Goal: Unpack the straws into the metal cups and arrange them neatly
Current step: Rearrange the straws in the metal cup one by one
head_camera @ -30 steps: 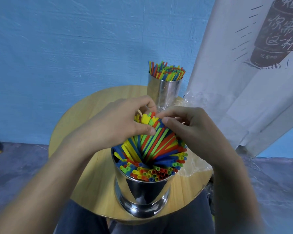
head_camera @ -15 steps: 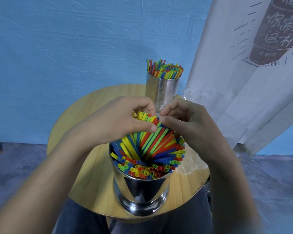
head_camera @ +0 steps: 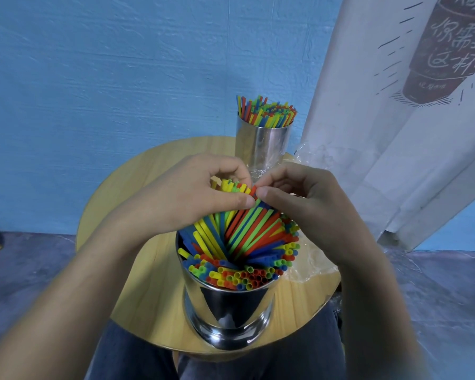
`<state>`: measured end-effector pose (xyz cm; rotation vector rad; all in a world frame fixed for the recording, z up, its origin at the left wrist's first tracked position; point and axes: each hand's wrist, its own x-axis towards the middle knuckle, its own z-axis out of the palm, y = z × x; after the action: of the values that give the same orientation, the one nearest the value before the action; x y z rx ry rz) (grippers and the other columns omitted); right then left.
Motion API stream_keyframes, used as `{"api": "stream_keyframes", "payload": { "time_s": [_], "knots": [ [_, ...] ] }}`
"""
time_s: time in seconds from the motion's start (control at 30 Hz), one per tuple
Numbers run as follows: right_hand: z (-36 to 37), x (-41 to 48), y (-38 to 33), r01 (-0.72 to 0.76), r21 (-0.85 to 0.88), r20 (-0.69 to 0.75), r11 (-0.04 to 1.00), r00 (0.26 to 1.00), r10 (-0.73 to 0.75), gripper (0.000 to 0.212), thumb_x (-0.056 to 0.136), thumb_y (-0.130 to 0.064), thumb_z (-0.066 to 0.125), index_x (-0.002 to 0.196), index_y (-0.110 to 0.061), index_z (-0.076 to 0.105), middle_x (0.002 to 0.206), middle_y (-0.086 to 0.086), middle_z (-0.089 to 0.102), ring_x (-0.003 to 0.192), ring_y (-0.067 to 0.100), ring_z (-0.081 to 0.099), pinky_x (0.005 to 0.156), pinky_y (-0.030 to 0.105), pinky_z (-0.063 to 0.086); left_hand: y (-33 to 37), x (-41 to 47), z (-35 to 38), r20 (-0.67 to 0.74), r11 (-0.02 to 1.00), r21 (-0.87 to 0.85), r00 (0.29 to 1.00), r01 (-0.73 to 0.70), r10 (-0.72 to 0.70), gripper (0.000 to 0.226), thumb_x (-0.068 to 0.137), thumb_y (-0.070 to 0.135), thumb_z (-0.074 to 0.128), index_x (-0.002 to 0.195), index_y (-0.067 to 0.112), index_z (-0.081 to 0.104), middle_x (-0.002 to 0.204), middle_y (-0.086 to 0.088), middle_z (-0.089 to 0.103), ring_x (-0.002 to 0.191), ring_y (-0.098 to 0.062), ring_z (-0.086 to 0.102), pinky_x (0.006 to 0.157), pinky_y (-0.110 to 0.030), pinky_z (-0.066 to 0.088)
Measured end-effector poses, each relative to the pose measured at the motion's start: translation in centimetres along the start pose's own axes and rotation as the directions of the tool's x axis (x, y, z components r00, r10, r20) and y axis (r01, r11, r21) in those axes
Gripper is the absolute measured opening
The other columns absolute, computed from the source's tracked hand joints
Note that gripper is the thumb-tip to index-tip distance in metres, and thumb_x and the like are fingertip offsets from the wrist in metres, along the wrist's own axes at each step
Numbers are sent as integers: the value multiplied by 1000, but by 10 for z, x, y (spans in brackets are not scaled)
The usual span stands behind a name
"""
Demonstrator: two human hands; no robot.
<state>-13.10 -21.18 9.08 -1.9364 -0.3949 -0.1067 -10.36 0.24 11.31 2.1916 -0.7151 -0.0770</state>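
Straws [head_camera: 239, 237] fanned in near cup [head_camera: 228, 311], table [head_camera: 137, 305] front | left hand [head_camera: 187, 198] curls round upper ends; right hand [head_camera: 302, 204] pinches tips | advice: gather gently, settle upright, steady cup | far cup [head_camera: 262, 144] already filled

A blue textured wall [head_camera: 121, 78] stands behind a round wooden tabletop [head_camera: 148, 311]. The floor [head_camera: 25, 264] is mottled grey. A white printed banner [head_camera: 381, 133] hangs at right.
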Motion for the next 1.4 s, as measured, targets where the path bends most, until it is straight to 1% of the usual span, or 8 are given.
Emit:
{"api": "stream_keyframes", "payload": {
  "time_s": [0.2,0.37,0.5,0.6,0.73,0.97,1.1,1.4],
  "knots": [
    [1,1,1,38,-1,-35,999,999,-38,7,97,-19,70,92,-21,74,88,-5,74,85,14,70,78,33,60,-1,2,1,-45,998,-62,999,-26,24,5,86,32,79,87,29,76,95,12,71,91,-2,65,81,-19,51],
    [3,0,0,37,2,-26,999,999,-37,6,97,-24,70,92,-23,74,88,-5,74,86,15,70,79,35,59,3,3,-5,-107,979,-194,994,-55,34,11,85,36,76,91,27,76,99,3,74,89,-28,74,91,-53,57],
    [4,-1,0,37,4,-16,999,999,-37,7,97,-26,70,94,-28,76,87,-10,73,86,9,68,76,25,56,5,7,-10,-160,952,-287,985,-110,66,3,89,25,76,91,24,74,98,-8,75,90,-16,71,92,-37,56],
    [4,-2,-1,33,14,-14,999,999,-33,10,97,-23,69,97,-26,78,86,-13,73,87,7,69,72,20,55,4,10,-8,-213,932,-335,975,-141,71,14,89,24,74,97,13,73,95,-18,72,83,-13,65,82,-31,54],
    [5,-4,-2,36,31,-39,999,999,-35,12,97,-23,69,97,-29,80,89,-13,75,90,8,70,71,20,56,2,12,-6,-341,880,-425,938,-213,63,6,94,17,66,99,17,70,87,-2,74,81,-16,68,73,-28,54],
    [5,-4,-3,23,26,-48,999,999,-22,13,95,-27,71,105,-34,77,100,-11,75,96,10,70,77,26,61,2,12,-16,-598,677,-638,790,-367,-134,11,103,11,56,100,19,64,86,8,70,79,-13,68,72,-24,53],
    [6,-5,-2,18,35,-42,999,999,-17,17,99,-27,65,111,-29,77,98,-7,75,98,15,72,77,28,61,-1,8,-23,-639,529,-724,719,-443,-272,8,104,14,57,98,18,61,90,5,67,86,-16,67,74,-24,54],
    [8,-5,-3,84,40,-126,996,989,-79,15,99,-25,65,102,-36,75,89,-9,73,92,9,69,73,18,55,-10,3,-14,-605,477,-779,686,-406,-405,5,103,15,60,98,17,61,91,3,68,91,-17,69,76,-23,55]
  ]
}}
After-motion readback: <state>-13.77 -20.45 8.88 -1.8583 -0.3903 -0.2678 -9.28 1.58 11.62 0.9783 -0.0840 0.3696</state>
